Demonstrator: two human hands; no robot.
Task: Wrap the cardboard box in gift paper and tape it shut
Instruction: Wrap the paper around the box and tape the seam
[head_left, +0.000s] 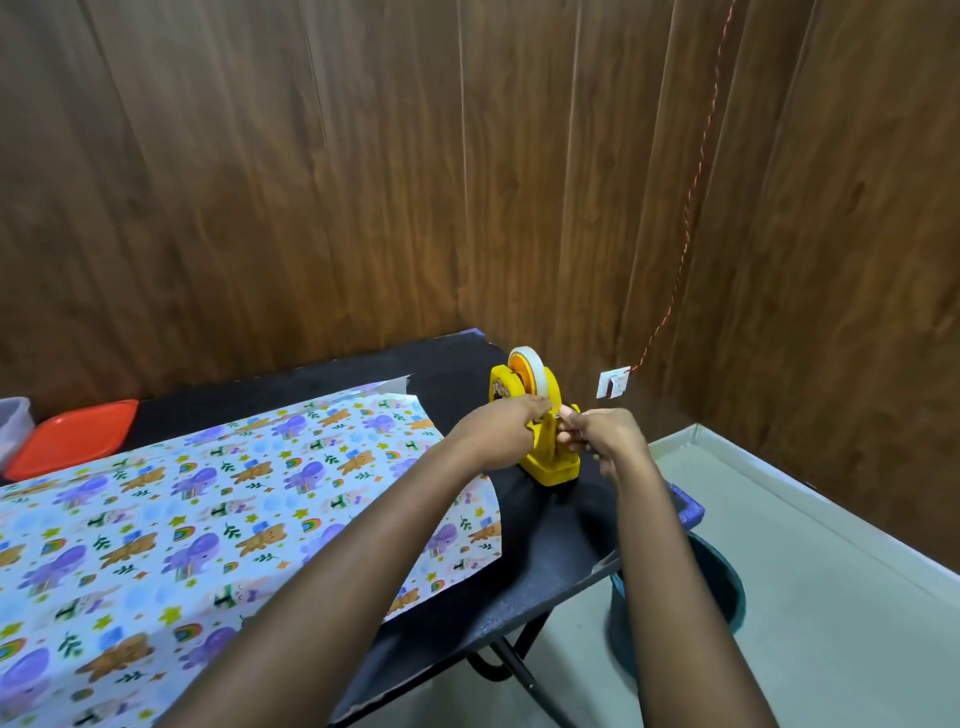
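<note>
**Getting a Piece of Tape**

From the head camera, you are at the tape step. Both your hands are on the yellow tape dispenser (546, 460), which stands on the black table (545, 551) near its far corner. The white tape roll (531, 375) sits on top of the dispenser.

Your left hand (501, 431) is on the left side of the dispenser, with its fingers curled over the top to hold it in place. Your right hand (605, 434) is on the right side, with its fingers bunched up against the front. I think they are pinching the tape end, but the tape is too thin to see, so I cannot tell.

The gift paper (208, 493) lies flat and open to the left of the dispenser. I cannot see the cardboard box anywhere. It may be out of view. So the wrapping looks like it has hardly begun.

For the next move, I think you need to hold the dispenser firmly, pull a short strip out, and tear it on the cutter. Watch that the strip does not stick to itself.

Now the containers. Far to the left of the dispenser is a red tray (72, 436). Beside that is a clear tub (13, 423), cut off at the edge. A blue bucket (724, 577) sits on the floor below and to the right of the dispenser. It is dark inside. I cannot tell what is in any of them.
</note>
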